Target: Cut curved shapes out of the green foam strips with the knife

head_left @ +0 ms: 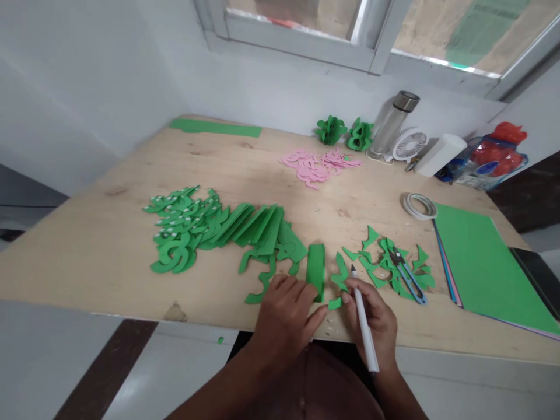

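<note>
At the table's front edge my left hand [286,306] has its fingers curled, the fingertips at the lower end of a folded green paper strip [315,268]. My right hand [374,318] is closed around a white pen [365,332], its dark tip pointing up and away from me. A curved green paper cutout [339,272] lies by the right fingertips, which seem to touch its lower end. Between the hands is a small green paper scrap [335,304]. Left of the strip are folded green papers [258,227] and a wavy cutout [263,286].
Green cutouts with white pieces [184,227] lie left; pink cutouts [312,166] lie farther back. Blue thread snips [409,277] rest on green scraps [371,271]. A tape roll [420,206], green sheets [490,262], a bottle [391,125] and a fan [410,144] are right.
</note>
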`<state>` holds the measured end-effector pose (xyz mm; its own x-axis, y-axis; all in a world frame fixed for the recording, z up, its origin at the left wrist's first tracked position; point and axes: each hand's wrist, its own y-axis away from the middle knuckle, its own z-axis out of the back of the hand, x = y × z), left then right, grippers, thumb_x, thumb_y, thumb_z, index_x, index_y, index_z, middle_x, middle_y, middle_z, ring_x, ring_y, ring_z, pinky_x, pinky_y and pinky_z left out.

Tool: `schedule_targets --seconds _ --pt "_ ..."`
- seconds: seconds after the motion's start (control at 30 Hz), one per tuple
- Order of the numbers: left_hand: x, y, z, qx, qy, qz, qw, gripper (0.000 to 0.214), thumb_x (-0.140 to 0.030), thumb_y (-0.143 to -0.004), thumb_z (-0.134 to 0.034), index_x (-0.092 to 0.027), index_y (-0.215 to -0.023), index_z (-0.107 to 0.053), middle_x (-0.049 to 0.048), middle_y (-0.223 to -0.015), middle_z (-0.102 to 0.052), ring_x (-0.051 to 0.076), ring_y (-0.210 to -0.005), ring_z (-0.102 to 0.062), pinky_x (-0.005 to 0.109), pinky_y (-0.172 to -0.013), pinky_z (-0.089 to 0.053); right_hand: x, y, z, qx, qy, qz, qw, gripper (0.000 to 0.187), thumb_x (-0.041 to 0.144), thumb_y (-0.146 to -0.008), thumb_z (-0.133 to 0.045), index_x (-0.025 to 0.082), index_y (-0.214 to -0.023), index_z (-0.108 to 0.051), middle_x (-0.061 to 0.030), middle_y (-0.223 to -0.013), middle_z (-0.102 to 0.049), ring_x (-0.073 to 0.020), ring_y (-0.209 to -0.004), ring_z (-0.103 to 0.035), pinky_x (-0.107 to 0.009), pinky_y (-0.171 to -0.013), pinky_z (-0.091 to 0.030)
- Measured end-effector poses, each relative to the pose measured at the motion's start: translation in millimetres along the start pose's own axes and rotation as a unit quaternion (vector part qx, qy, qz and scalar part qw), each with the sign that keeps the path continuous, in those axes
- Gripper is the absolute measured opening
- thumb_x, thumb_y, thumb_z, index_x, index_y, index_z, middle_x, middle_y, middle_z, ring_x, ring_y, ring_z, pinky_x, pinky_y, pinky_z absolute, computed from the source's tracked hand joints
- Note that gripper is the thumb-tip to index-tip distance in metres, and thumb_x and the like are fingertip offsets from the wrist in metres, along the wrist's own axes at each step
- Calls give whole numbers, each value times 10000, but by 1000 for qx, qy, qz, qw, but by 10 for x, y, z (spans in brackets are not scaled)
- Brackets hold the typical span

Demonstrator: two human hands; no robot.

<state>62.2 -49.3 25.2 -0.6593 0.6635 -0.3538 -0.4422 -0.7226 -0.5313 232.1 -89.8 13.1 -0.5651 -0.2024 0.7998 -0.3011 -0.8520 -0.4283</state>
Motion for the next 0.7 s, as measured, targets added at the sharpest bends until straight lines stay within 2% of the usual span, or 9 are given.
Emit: schedule_targets --seconds 0.1,0.2,0.3,0.53,0.7 --pt "121 107 110 9 22 -6 1000 180 -268 -965 -526 -207 -808 -589 42 -763 -678 219 -766 -621 391 -772 -477 17 -18 -45 6 -13 -7 1000 104 255 -867 -672 222 -953 -722 -28 -835 -773 -159 -680 -740 -219 -609 -609" --pt "318 236 251 4 -29 -10 1000 176 -174 -977 -466 -198 -903 -625 73 -949 -727 235 -925 -647 408 -866 -477 15 -20 -66 10 -19 -7 1000 108 244 -860 -678 226 -958 -721 -26 -841 -778 -153 -667 -741 -202 -592 -601" --pt "504 339 339 3 -72 -27 997 185 -148 -979 -468 -183 -946 -647 85 -1002 -737 245 -989 -652 408 -873 -486 2 -14 -66 17 -15 -5 1000 113 243 -861 -681 224 -963 -723 -31 -835 -780 -158 -674 -748 -200 -587 -602" --pt "792 319 281 6 -115 -74 991 214 -142 -978 -480 -196 -973 -688 79 -1076 -747 244 -999 -670 423 -877 -500 -13 -8 -62 16 -14 13 1000 139 204 -855 -687 229 -988 -721 -14 -836 -768 -135 -680 -742 -176 -615 -599" --pt "890 156 228 -10 -157 -96 983 241 -176 -992 -470 -211 -931 -700 67 -981 -747 255 -994 -659 425 -870 -496 -13 -8 -58 20 -10 19 1000 147 188 -853 -687 237 -986 -723 2 -812 -754 -120 -658 -729 -155 -604 -587"
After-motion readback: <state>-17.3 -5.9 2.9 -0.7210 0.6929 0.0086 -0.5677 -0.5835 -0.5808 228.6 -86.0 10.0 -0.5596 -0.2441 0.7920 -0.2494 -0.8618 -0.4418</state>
